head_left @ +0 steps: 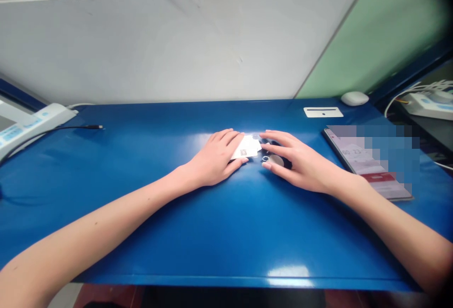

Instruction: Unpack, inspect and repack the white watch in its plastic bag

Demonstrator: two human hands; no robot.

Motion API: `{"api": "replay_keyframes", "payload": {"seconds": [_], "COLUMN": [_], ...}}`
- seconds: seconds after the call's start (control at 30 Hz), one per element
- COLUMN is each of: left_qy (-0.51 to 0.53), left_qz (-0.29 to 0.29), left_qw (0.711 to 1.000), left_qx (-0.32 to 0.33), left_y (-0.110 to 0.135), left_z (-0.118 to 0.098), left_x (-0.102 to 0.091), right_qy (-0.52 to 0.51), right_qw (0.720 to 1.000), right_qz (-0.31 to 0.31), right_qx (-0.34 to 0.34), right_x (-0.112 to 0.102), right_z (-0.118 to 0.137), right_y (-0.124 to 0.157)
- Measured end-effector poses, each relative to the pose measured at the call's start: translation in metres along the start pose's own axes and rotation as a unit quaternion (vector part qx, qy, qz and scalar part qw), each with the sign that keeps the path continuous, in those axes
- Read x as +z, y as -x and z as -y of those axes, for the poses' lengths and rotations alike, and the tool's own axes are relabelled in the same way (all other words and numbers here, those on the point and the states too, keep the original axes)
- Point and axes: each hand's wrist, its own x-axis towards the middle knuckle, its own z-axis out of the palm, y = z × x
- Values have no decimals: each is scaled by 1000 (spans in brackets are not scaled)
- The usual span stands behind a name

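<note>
My left hand [220, 156] lies over a small white card [249, 147] with a dark printed square on it. Its fingers run along the card's far edge and its thumb along the near edge, holding it at the blue table. To the right, my right hand [297, 159] has its fingers apart, arched over the table. A small round object [276, 160], pale on top with a dark edge, sits partly hidden beneath that hand. The right fingertips come close to the card's right end; whether they touch it I cannot tell.
A phone [375, 166] with a lit, partly blurred screen lies right of my right hand. Behind it are a white slotted plate [323, 112] and a white rounded case [355, 98]. At left, a black cable [85, 127] crosses near a white power strip [38, 121]. A grey wall [170, 48] stands behind the table.
</note>
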Motion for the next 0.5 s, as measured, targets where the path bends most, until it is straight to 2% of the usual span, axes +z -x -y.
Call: {"api": "replay_keyframes", "payload": {"seconds": [0.33,0.5], "left_qy": [7,-4], "left_qz": [-35,-12], "left_qw": [999,999], "left_qx": [31,32], "left_y": [1,1], "left_z": [1,-1], "left_x": [-1,-2], "right_qy": [-31,-31], "right_qw": [999,999], "right_qz": [28,27], "right_qx": [-7,-5], "right_x": [2,5], "right_z": [16,15], "right_y": [-1,-1]}}
